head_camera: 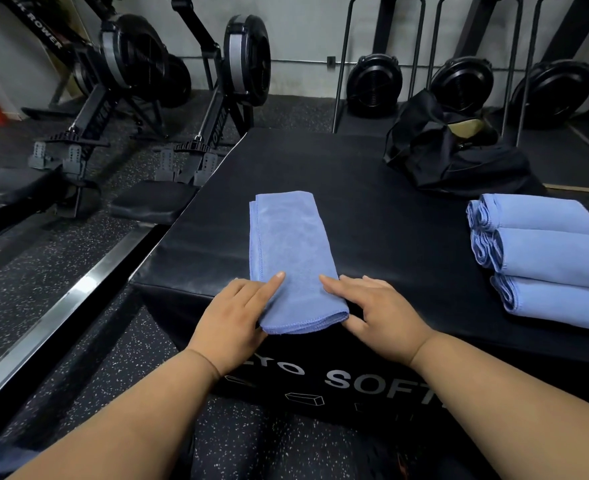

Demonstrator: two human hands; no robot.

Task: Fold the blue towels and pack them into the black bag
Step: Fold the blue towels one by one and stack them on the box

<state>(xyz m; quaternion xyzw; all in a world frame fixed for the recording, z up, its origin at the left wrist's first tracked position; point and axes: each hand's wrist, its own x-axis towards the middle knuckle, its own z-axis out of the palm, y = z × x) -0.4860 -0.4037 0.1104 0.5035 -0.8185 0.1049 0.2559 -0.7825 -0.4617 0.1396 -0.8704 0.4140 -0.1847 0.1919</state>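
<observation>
- I have the blue towel [291, 258] lying as a long narrow strip on the black padded box [372, 209], its near end at the box's front edge and its far end pointing away from me.
- My left hand [237, 317] rests on the near left corner, fingers nearly straight and a little spread, forefinger laid flat on the cloth.
- My right hand [379, 313] sits at the near right edge, fingers straight and apart on top, thumb at the side of the layered end; I can't tell whether the thumb is tucked under it.
- I judge the step in hand to be the next fold or roll from this near end.
- To do it well, I'd want both hands level on the two corners, so the end travels square to the long edges and not skewed.
- The stitched edges on the left look slightly offset; I'd line them up before going on.
- I'd keep the cloth pressed flat so no air or wrinkle gets trapped, since soft microfibre slips on the smooth vinyl.
- Three finished towels [545, 251] lie side by side to my right, well apart from this one.
- The black bag [442, 150] sits at the far right of the box, behind them; no blue cloth shows in it.
</observation>
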